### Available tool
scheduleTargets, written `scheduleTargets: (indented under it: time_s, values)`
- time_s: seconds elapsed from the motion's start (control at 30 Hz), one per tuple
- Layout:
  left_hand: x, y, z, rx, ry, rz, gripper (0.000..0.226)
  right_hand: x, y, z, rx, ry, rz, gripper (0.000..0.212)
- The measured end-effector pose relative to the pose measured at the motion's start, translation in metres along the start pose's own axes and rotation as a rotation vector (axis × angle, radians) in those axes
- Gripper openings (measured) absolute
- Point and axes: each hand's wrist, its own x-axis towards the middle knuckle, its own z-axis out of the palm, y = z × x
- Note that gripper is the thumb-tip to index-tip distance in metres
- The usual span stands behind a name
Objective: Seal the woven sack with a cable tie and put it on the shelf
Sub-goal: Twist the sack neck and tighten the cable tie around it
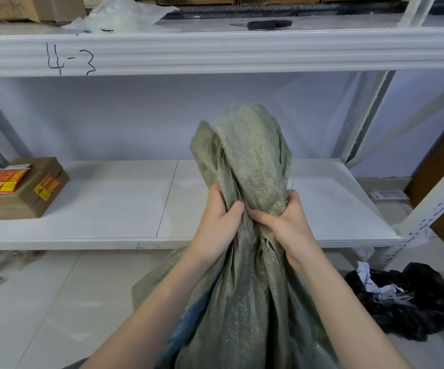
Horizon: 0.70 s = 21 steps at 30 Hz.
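Observation:
An olive-green woven sack (245,302) stands on the floor in front of me, its mouth bunched into a neck that sticks up over the lower shelf. My left hand (219,217) grips the neck from the left. My right hand (284,222) squeezes it from the right, fingertips nearly meeting the left thumb. The white lower shelf (109,206) lies just behind the sack. No cable tie is visible.
A brown cardboard box (21,190) with red and yellow stickers sits at the shelf's left end. The upper shelf (215,49), marked "4-3", holds a black-handled knife (266,24), clear plastic sheet (122,17) and cartons. A black rubbish bag (402,299) lies on the floor at right beside the shelf post (428,209).

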Motion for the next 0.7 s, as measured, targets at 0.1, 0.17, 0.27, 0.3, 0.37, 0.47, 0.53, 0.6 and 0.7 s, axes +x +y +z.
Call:
scheduleTargets:
  time_s: [0.1, 0.17, 0.27, 0.3, 0.37, 0.47, 0.53, 0.6, 0.7]
  values:
    - [0.001, -0.009, -0.002, 0.224, 0.155, -0.099, 0.046, 0.002, 0.001, -0.002, 0.055, 0.064, -0.046, 0.045]
    - [0.002, -0.012, -0.007, 0.176, -0.061, -0.368, 0.074, 0.002, 0.0, -0.003, 0.097, 0.052, -0.051, 0.044]
    - [0.002, -0.012, -0.01, -0.173, -0.37, -0.431, 0.054, 0.001, 0.0, -0.002, 0.113, 0.009, -0.045, 0.045]
    - [0.002, -0.01, -0.01, -0.224, -0.368, -0.403, 0.041, 0.001, 0.0, -0.002, 0.126, -0.003, -0.04, 0.046]
    - [0.002, -0.006, -0.011, -0.261, -0.295, -0.323, 0.03, 0.002, -0.002, -0.002, 0.126, -0.021, -0.045, 0.045]
    - [0.0, -0.001, -0.013, -0.284, -0.201, -0.237, 0.036, 0.002, -0.002, -0.004, 0.032, -0.053, -0.076, 0.043]
    - [0.0, 0.003, -0.013, -0.21, -0.175, -0.189, 0.037, 0.002, 0.001, -0.004, -0.04, -0.073, -0.095, 0.043]
    - [-0.001, 0.009, -0.01, -0.098, -0.21, -0.133, 0.047, 0.004, 0.004, -0.003, -0.102, -0.094, -0.105, 0.043]
    - [-0.001, 0.016, -0.006, -0.032, -0.251, -0.125, 0.057, 0.005, 0.008, -0.001, -0.232, -0.119, -0.162, 0.04]
